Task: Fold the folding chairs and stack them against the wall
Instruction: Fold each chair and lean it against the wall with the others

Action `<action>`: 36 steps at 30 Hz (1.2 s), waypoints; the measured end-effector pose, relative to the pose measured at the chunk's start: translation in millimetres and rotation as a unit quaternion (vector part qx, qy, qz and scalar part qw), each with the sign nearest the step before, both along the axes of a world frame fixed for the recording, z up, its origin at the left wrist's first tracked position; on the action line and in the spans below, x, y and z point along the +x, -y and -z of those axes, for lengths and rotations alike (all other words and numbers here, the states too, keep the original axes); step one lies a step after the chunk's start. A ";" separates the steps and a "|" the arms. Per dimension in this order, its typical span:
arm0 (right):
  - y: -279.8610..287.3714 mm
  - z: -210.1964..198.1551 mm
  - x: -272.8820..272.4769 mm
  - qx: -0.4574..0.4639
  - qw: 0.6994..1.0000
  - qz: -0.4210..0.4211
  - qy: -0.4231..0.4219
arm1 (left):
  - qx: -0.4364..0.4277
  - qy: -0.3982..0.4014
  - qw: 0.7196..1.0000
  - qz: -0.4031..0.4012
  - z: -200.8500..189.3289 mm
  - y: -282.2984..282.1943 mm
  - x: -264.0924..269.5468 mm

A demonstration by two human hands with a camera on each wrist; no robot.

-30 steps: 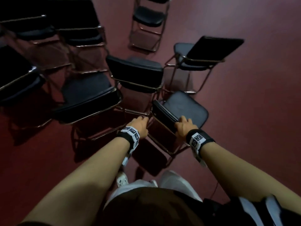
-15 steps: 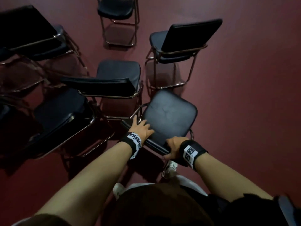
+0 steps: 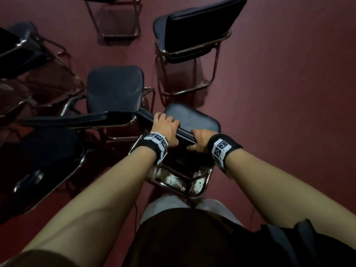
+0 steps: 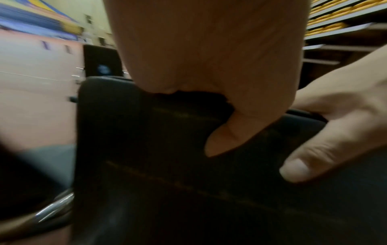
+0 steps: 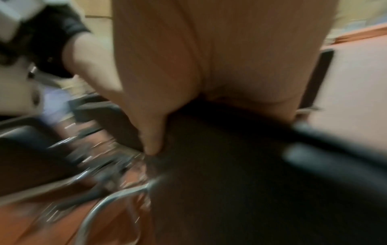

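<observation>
A black padded folding chair (image 3: 194, 120) with a chrome frame (image 3: 207, 177) stands right in front of my legs. Both hands hold the top edge of its backrest. My left hand (image 3: 165, 127) curls its fingers over the edge toward the seat. Close beside it on the right, my right hand (image 3: 199, 140) grips the same edge. In the left wrist view my left thumb (image 4: 222, 137) presses on the black backrest (image 4: 167, 182), and the right hand's thumb (image 4: 303, 167) lies next to it. The right wrist view is blurred.
Several more unfolded black chairs stand around on the dark red floor (image 3: 289, 112): one just left (image 3: 113, 89), one ahead (image 3: 200, 26), one close at my left (image 3: 42, 157), others at far left (image 3: 17, 49). Open floor lies to the right.
My left hand went from lying flat on the black pad to curling over its edge beside the right hand. The chair has come closer to my legs and turned.
</observation>
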State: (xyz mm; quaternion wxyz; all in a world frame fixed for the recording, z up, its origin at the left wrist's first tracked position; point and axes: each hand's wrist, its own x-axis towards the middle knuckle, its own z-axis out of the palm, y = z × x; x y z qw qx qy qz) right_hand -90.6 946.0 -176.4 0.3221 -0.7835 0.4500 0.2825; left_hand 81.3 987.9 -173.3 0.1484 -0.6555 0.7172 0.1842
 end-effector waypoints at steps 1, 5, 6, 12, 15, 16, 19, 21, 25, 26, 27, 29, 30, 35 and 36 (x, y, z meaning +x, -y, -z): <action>11.7 3.4 0.1 -0.008 1.000 0.024 0.002 | -0.009 -0.004 1.000 0.001 3.1 16.8 1.5; 39.7 25.3 6.6 -0.042 0.998 0.056 0.006 | 0.010 0.003 1.000 -0.005 26.2 60.4 20.0; 46.6 30.4 6.5 -0.048 0.997 0.057 0.012 | 0.018 0.005 1.000 -0.004 30.1 69.1 21.2; 114.1 36.2 -0.8 0.005 0.999 0.023 0.045 | 0.045 0.001 0.999 -0.017 33.9 121.1 16.3; 142.9 34.8 -10.1 0.068 0.994 0.019 0.086 | 0.054 0.003 0.998 -0.028 30.9 140.1 3.7; 150.9 34.8 -13.9 0.109 0.989 0.022 0.093 | 0.050 0.004 0.998 -0.035 30.0 140.8 -1.1; 160.8 33.5 -20.2 0.218 0.972 0.010 0.084 | 0.040 0.020 0.998 -0.041 28.4 129.2 -10.4; 165.7 35.4 -18.9 0.222 0.970 -0.013 0.096 | 0.046 0.021 0.998 -0.048 22.3 132.4 -12.4; 187.6 32.8 -15.0 0.150 0.981 -0.028 0.120 | 0.057 0.007 0.996 -0.068 14.1 163.6 -11.8; 189.6 32.2 -15.9 0.140 0.983 -0.032 0.113 | 0.059 0.004 0.996 -0.069 13.9 166.4 -12.2; 190.3 32.5 -16.9 0.131 0.985 -0.035 0.103 | 0.059 0.003 0.996 -0.070 14.1 167.3 -12.3; 188.4 35.4 -16.2 0.111 0.989 -0.037 0.089 | 0.062 0.003 0.995 -0.076 12.7 167.6 -10.1; 187.7 36.0 -13.7 0.102 0.991 -0.033 0.085 | 0.063 0.003 0.995 -0.078 11.4 168.5 -7.5; 185.1 28.4 -6.6 0.053 0.997 -0.016 0.050 | 0.077 -0.016 0.993 -0.093 2.5 176.6 -0.3; 185.0 26.7 -7.0 0.041 0.998 -0.012 0.044 | 0.077 -0.021 0.992 -0.094 0.2 178.6 -1.0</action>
